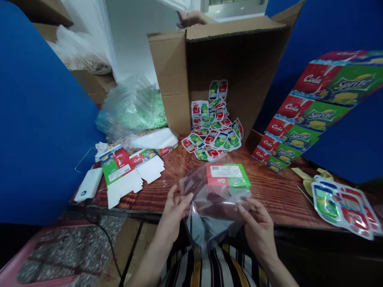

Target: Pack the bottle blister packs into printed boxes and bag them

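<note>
A clear plastic bag [209,207] is stretched between both hands above the near edge of the wooden table [269,191]. My left hand [175,209] pinches the bag's left edge, fingers closed on the film. My right hand [257,223] grips its right edge. Inside the bag's far end lies a small red and green Cola and Sprite box [228,176], resting on the table.
An open cardboard carton [233,63] lies on its side at the back, spilling several printed packets [214,131]. Flat unfolded boxes [125,171] and a white power bank [89,184] sit left. A printed display strip [314,107] leans at right. Another person's hand [191,18] shows behind the carton.
</note>
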`<state>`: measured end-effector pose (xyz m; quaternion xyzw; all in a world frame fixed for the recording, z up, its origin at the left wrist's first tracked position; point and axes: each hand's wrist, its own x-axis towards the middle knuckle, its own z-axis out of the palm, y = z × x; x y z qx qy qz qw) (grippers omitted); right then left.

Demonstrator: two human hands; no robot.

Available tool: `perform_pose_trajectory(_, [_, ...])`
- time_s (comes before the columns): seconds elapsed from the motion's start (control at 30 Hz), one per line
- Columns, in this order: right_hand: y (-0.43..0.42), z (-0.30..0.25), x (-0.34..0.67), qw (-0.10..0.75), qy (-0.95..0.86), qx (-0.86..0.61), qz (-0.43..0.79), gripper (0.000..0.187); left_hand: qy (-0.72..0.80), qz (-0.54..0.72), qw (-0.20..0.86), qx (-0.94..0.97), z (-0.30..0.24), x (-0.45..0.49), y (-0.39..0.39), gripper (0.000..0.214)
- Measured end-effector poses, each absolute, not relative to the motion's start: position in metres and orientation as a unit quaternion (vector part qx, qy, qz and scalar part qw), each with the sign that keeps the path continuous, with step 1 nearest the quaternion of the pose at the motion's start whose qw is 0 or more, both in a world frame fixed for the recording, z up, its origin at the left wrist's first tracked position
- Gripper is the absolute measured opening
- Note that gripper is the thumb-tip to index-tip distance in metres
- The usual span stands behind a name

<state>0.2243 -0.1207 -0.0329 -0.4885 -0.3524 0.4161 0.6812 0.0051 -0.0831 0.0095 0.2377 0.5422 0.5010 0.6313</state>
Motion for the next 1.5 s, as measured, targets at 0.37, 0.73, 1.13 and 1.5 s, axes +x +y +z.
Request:
perform_pose_trajectory(0.37, [-0.104, 0.026, 0.229, 0.501, -0.718, -0.479, -0.063, 0.041, 0.459, 0.504, 0.63, 0.372, 0.035, 0.001, -0.075, 0.044])
perform_pose_trajectory(0.73, [-0.065, 0.04, 0.205, 0.323, -0.848, -0.417, 0.043, 0.014, 0.459, 0.518, 0.589, 0.418, 0.049, 0.008, -0.06, 0.028])
perform_pose_trajectory(1.13, [-0.072, 0.042, 0.193, 0.34, -0.841, -0.41, 0.092, 0.042, 0.402, 0.504, 0.697, 0.315, 0.063, 0.019, -0.06, 0.032])
perform_pose_trajectory(1.5, [-0.084, 0.05, 0.191, 0.349, -0.85, -0.384, 0.086, 0.009, 0.361, 0.479, 0.735, 0.316, 0.087, 0.022, -0.053, 0.039])
